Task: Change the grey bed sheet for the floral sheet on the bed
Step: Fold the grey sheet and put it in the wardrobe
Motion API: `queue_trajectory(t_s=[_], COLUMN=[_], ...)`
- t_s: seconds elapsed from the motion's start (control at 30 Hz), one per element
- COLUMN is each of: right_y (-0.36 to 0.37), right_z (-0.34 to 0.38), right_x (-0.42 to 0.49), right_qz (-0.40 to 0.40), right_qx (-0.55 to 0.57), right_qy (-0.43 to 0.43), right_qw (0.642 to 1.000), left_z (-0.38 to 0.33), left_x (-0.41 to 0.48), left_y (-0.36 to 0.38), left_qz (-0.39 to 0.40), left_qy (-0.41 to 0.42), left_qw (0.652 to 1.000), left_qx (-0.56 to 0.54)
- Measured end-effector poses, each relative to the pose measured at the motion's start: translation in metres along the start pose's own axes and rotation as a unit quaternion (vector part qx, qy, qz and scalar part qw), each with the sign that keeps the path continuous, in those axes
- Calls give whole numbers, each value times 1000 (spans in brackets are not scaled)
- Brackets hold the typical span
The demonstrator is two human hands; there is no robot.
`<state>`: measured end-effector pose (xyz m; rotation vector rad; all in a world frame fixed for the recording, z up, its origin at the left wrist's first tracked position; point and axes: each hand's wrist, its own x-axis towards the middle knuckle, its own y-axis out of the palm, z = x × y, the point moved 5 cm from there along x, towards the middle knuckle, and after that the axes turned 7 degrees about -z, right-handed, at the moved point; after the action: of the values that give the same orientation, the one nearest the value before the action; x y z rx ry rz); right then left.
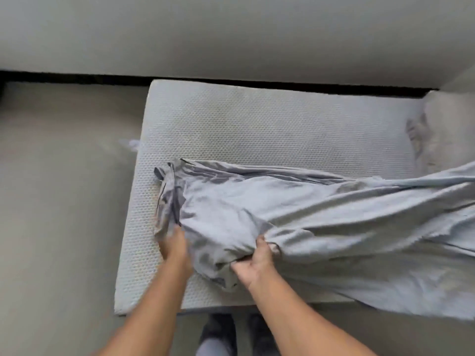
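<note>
The grey bed sheet point(295, 214) lies bunched and pulled off across the near half of a bare white textured mattress point(257, 124). It trails off to the right edge of the view. My left hand point(174, 246) grips the sheet's gathered left end; its fingertips are buried in the cloth. My right hand point(257, 258) grips a fold of the sheet near the mattress's front edge, thumb and fingers curled round it. No floral sheet is in view.
The mattress lies low on a beige floor point(64, 201), its far edge along a pale wall with a dark skirting point(77, 77). A crumpled pale cloth or pillow point(442, 129) sits at the mattress's right end. My feet point(221, 330) stand at the front edge.
</note>
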<state>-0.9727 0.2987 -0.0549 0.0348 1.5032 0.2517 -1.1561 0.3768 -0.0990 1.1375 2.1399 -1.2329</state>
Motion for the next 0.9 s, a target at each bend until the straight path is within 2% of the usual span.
queue_trajectory(t_s=[0.03, 0.07, 0.13, 0.17, 0.2, 0.27, 0.3, 0.37, 0.43, 0.53, 0.67, 0.8, 0.9], right_y=[3, 5, 7, 7, 4, -3, -8, -22, -32, -33, -40, -63, -82], right_z=[-9, -18, -22, -22, -21, -19, -18, -13, 1, 33, 112, 207, 282], right_x=[3, 4, 2, -2, -6, -13, -16, -25, -31, -40, -48, -52, -70], right_qz=[-15, -21, -23, -27, -31, -38, -38, -49, -44, -16, -25, -39, 6], right_qx=[8, 11, 13, 9, -2, -41, -55, -71, -79, -31, 48, 54, 50], right_qy=[1, 2, -5, -12, -13, -8, -3, -12, -42, -79, -132, -174, -206], right_qw=[1000, 1000, 1000, 1000, 999, 998, 998, 996, 995, 996, 990, 983, 977], left_z=[39, 72, 110, 118, 114, 90, 76, 48, 31, 35, -12, -46, -68], left_x=[-23, -52, -104, -118, -133, -131, -124, -112, -105, -75, -111, -116, -115], left_y=[-2, -2, 9, 15, 23, 35, 39, 42, 46, 51, 10, -17, -27], left_qz=[24, 77, 197, 238, 272, 303, 294, 258, 246, 197, 89, 2, -26], left_qy=[-88, -190, -353, -405, -428, -408, -385, -346, -316, -249, -144, -58, 3], left_qw=[995, 975, 901, 860, 826, 788, 794, 835, 859, 882, 918, 928, 930], left_qx=[-43, -90, -161, -200, -247, -347, -367, -341, -319, -349, -359, -367, -368])
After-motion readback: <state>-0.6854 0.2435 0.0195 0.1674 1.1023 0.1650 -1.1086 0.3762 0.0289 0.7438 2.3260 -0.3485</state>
